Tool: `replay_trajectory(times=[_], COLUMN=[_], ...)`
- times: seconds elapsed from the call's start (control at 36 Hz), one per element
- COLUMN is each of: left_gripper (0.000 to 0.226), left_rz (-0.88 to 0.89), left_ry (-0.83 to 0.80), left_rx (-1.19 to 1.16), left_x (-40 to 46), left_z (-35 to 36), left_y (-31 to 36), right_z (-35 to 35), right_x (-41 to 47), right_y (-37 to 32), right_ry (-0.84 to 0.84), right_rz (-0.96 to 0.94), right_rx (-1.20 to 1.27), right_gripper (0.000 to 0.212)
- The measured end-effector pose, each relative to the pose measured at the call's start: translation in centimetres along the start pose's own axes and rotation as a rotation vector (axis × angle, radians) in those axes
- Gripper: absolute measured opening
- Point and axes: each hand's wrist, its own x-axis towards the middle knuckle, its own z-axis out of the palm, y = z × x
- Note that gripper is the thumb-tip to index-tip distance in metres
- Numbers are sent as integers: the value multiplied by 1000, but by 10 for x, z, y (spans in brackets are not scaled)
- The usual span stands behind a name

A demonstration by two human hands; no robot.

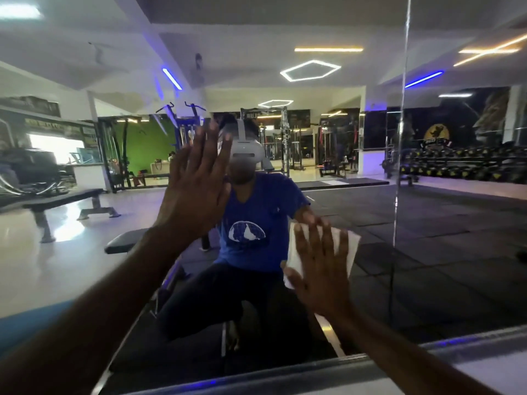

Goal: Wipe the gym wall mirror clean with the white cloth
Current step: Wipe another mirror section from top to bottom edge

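Observation:
The gym wall mirror (445, 252) fills almost the whole view and reflects the gym and a crouching person in a blue shirt. My left hand (196, 183) rests flat on the glass with fingers straight and spread, up at centre left. My right hand (322, 269) presses the folded white cloth (352, 246) flat against the mirror lower and to the right, fingers straight over it. The cloth shows around and above my fingers.
A vertical seam (400, 155) between mirror panels runs down just right of the cloth. The mirror's lower edge and a grey ledge (456, 363) cross the bottom right. Benches, racks and dumbbells appear only as reflections.

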Motion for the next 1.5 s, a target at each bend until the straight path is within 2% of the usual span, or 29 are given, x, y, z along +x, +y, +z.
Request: replay_trajectory(times=[0.06,0.11,0.19,0.25,0.33,0.42,0.47,0.53,0.64,0.69,0.75,0.78,0.89,0.94,1.03,1.11,1.19,1.25,1.31,1.33,1.42,1.5], left_gripper=[80,85,91,91,73,68,68,70,76,87,80,73,69,74,73,72,69,72,72,71,64,66], left_rz=[-57,-163,-196,-162,-97,-72,-75,-102,-172,-228,-253,-244,-161,-142,-136,-144,-234,-275,-220,-198,-224,-223], left_ry=[-42,-55,-24,-28,-24,-23,-18,-24,-23,-44,-64,-72,-120,-137,-135,-120,-98,-78,-86,-104,-169,-228], left_rx=[12,46,24,36,109,120,110,65,-12,-44,-42,-48,-78,-62,-55,-86,-138,-198,-217,-216,-168,-74], left_x=[-14,-35,-71,-86,-92,-94,-95,-94,-93,-92,-95,-99,-117,-121,-125,-127,-133,-140,-154,-164,-205,-236], left_z=[-5,-13,-27,-27,-19,-17,-19,-21,-24,-23,-18,-12,3,2,0,0,-1,1,9,14,32,47], left_y=[-22,-46,-70,-83,-96,-103,-103,-99,-87,-78,-64,-56,-51,-59,-61,-56,-42,-18,16,32,60,57], right_z=[-14,-26,-36,-32,-19,-15,-18,-24,-34,-27,-17,-12,5,2,-7,-18,-26,-18,-4,5,28,36], right_x=[43,91,141,151,146,140,133,120,75,61,62,63,62,68,74,66,44,29,14,3,-40,-66], right_y=[14,16,-36,-90,-150,-146,-112,-58,35,22,-26,-55,-137,-132,-80,-5,40,24,-18,-44,-100,-95], right_ry=[46,116,172,148,53,-11,-9,12,50,93,103,73,-15,-11,-51,-11,-1,40,43,10,-96,-156], right_rz=[40,218,411,311,-34,-331,-407,-288,136,422,589,537,51,-106,-346,-253,44,316,443,399,84,-202], right_rx=[-41,-47,4,36,36,5,-40,-65,-84,-23,7,26,48,63,-8,-82,-56,-5,30,60,117,91], right_gripper=[82,83,82,80,78,77,76,76,80,82,86,88,86,85,77,75,79,77,77,77,75,77])
